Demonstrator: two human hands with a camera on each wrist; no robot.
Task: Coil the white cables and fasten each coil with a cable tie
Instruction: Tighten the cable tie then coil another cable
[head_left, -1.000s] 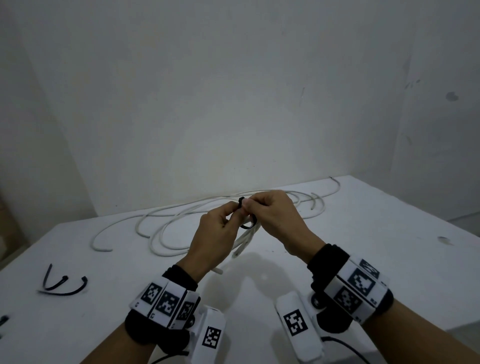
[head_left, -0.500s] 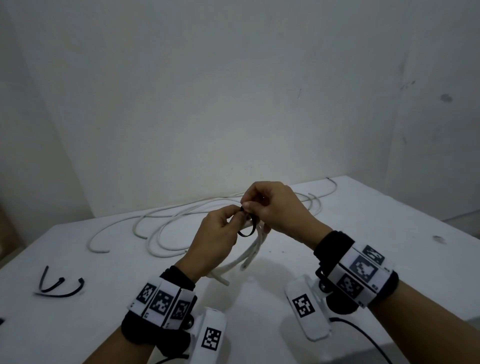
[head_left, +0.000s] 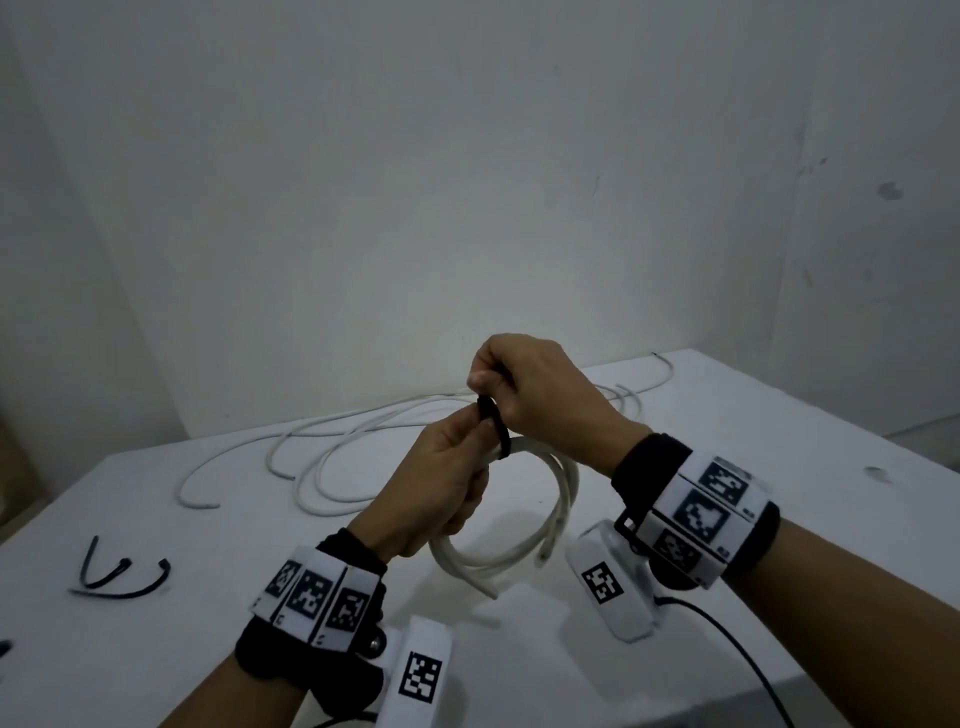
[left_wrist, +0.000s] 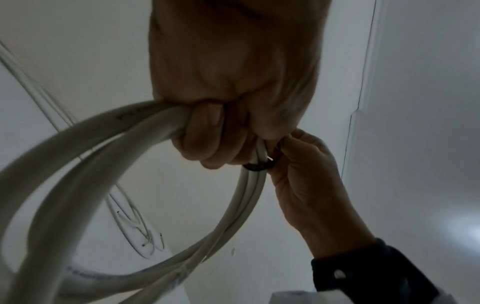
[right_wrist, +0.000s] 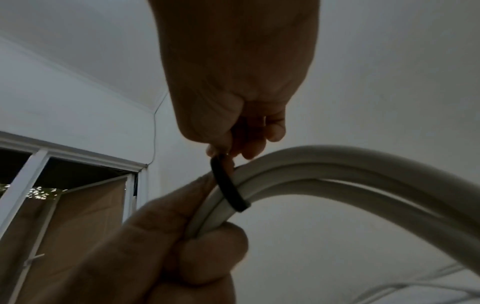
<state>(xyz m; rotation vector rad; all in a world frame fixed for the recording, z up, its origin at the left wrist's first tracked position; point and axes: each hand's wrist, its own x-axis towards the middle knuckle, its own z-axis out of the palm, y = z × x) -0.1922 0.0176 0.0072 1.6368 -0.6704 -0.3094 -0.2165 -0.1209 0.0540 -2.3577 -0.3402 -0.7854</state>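
Observation:
A white cable coil (head_left: 561, 499) hangs in the air above the table, gripped at its top by my left hand (head_left: 447, 478). In the left wrist view the coil (left_wrist: 78, 185) loops down from the curled fingers (left_wrist: 207, 131). A black cable tie (head_left: 493, 426) wraps the coil's strands beside the left thumb. My right hand (head_left: 519, 384) pinches the tie's free end and holds it up. The right wrist view shows the tie (right_wrist: 228, 185) looped over the strands (right_wrist: 337, 162), with the right fingertips (right_wrist: 221, 148) on its upper end.
Loose white cables (head_left: 332, 447) sprawl across the back of the white table (head_left: 779, 467). Spare black cable ties (head_left: 119, 577) lie at the left near the table's edge. A black cord (head_left: 737, 649) trails from the right wrist camera. A wall stands close behind.
Both hands have risen, lifting the coil off the table. The right hand has pulled the tie's end upward, and the loop has drawn in around the strands.

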